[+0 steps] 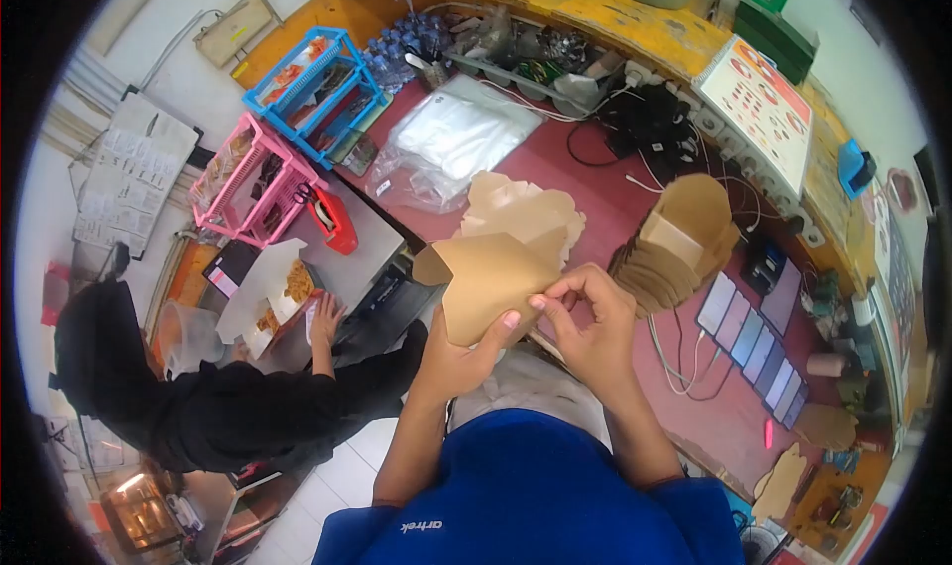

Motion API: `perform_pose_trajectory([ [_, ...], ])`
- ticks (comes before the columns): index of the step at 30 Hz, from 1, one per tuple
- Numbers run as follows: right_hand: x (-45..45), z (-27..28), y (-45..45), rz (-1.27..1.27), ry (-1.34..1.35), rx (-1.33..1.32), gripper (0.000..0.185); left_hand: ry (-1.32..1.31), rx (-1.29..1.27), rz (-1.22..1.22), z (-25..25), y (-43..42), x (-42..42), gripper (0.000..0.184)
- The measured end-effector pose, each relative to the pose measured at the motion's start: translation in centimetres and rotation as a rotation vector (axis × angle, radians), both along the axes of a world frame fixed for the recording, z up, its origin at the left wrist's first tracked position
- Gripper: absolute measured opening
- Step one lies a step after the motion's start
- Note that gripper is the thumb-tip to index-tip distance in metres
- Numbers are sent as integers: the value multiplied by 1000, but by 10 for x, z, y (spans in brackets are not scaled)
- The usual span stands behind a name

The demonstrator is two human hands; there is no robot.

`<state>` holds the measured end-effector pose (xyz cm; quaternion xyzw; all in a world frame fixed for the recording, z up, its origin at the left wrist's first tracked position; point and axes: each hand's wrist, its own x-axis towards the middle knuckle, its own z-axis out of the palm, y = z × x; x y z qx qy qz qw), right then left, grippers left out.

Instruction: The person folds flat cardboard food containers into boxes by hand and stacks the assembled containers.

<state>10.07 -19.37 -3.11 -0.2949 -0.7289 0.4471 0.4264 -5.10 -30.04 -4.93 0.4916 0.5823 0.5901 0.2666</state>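
Observation:
A brown paper box (491, 277), partly folded, is held up in front of my body. My left hand (461, 359) grips its lower left side, thumb on the front panel. My right hand (590, 317) pinches its right edge between thumb and finger. Just behind it, flat brown box blanks (521, 213) lie on the red table (645, 367). To the right stands a nested stack of folded brown boxes (684, 238).
A person in black (248, 406) stands at left by an open food box (268, 302). Plastic bags (456, 133), blue (312, 89) and pink racks (253, 183) sit behind. Several phones (749, 342) and cables lie at right.

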Motion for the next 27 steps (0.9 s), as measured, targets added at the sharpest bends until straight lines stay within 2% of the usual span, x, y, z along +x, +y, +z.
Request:
perform_pose_trajectory([
  [3, 17, -1, -25, 6, -28, 49, 13, -99, -7, -20, -10, -27, 21, 29],
  [5, 29, -6, -41, 20, -39, 69, 12, -414, -53, 31, -19, -48, 41, 29],
  [7, 39, -16, -57, 10, 6, 237, 12, -475, -38, 53, -37, -67, 57, 29],
  [9, 53, -18, -74, 32, -32, 225, 12, -534, -34, 75, -46, -86, 72, 29],
  [17, 108, -16, -118, 65, -194, 27, 18, -468, -97, 68, -40, -133, 122, 27],
  [20, 120, -18, -132, 25, -195, 35, 22, -418, -47, 65, -35, -138, 137, 26],
  [22, 125, -27, -133, 52, -203, 147, 21, -405, -63, 83, -33, -141, 145, 26],
  [27, 135, -34, -107, 28, -71, 243, 27, -392, -129, 35, -36, -128, 146, 26],
])
